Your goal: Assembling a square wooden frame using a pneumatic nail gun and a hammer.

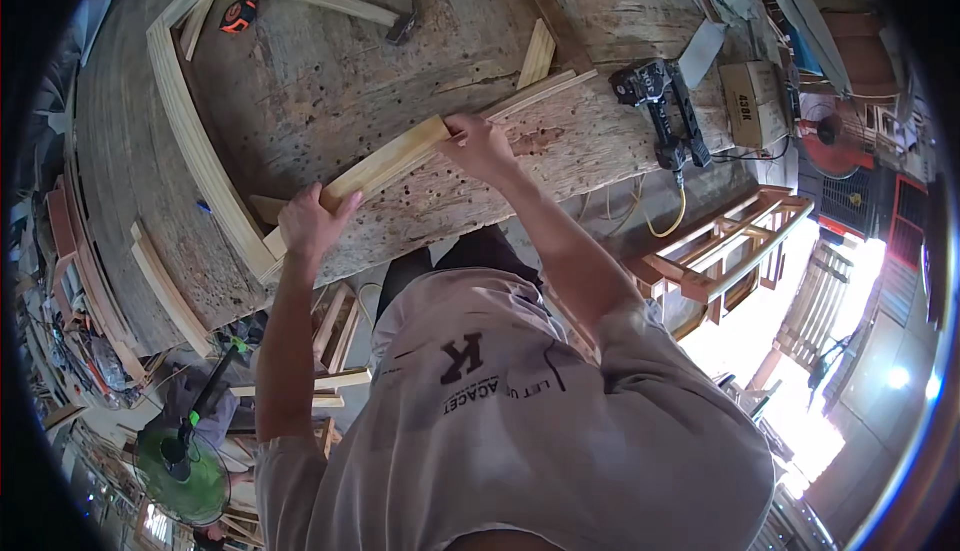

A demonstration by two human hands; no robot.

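The short board (392, 159) is on the near side of the counter (300, 71), in front of the person. It is longer than it is wide. Its long way runs on a slant: the left end points down toward the person, and the right end points up and away. It lines up with a long strip (540, 95) of pale wood that reaches past it on the right. I cannot tell if the board sits on top of the strip or just beside it.

The near edge of the counter runs on nearly the same slant, with a band of old wood full of little holes between it and the board. On the far side, a wide stretch of counter wood shows up to the hammer (335, 1). A wood frame (181, 116) stands in the way on the left. On the right, a small wood piece (537, 54) lies near the strip, and a black nail gun (660, 111) is farther off.

The left hand (312, 226) has its fingers bent around the board's left end, with the thumb spread apart. The right hand (482, 149) pinches the right end, its fingers curled in close.
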